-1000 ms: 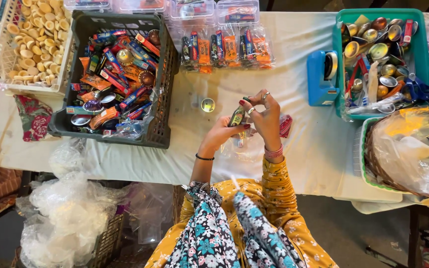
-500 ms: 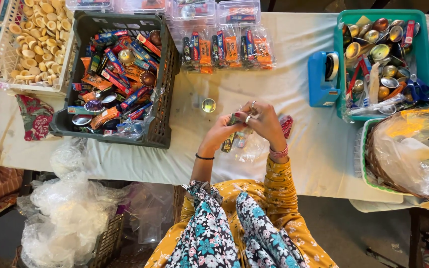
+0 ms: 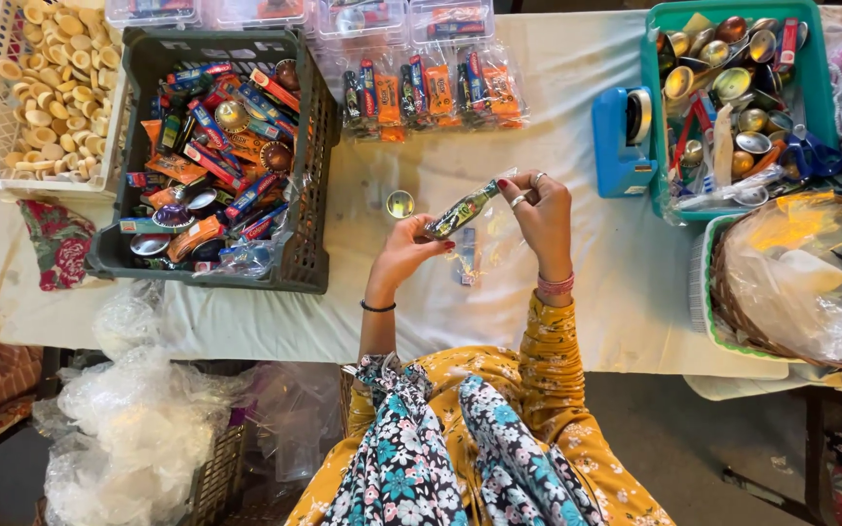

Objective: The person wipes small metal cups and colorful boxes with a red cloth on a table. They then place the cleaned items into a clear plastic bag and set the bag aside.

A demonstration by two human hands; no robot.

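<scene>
Slim dark-green foil-wrapped stick packet (image 3: 462,208), held tilted over the white cloth-covered table (image 3: 577,292), just right of the small round shiny metal cup (image 3: 400,204) (landmark). Left hand (image 3: 409,251) pinches the packet's lower end w/ thumb and fingertips; right hand (image 3: 538,209), rings on fingers, grips the upper end, fingers curled round it. Both hands closed on the packet, neither resting on the cloth. A clear plastic sleeve (image 3: 475,255) lies below-right of the cup, under the hands. Dark plastic crate of mixed coloured packets (image 3: 309,175) sits left of the cup; blue tape dispenser (image 3: 621,146) and teal plastic tub of metal cups (image 3: 653,117) well to its right. Judgement: good handling calls for a light pinch at the ends only, packet kept straight, no crushing of the middle; wrists kept above the sleeve so it doesn't slide off.
</scene>
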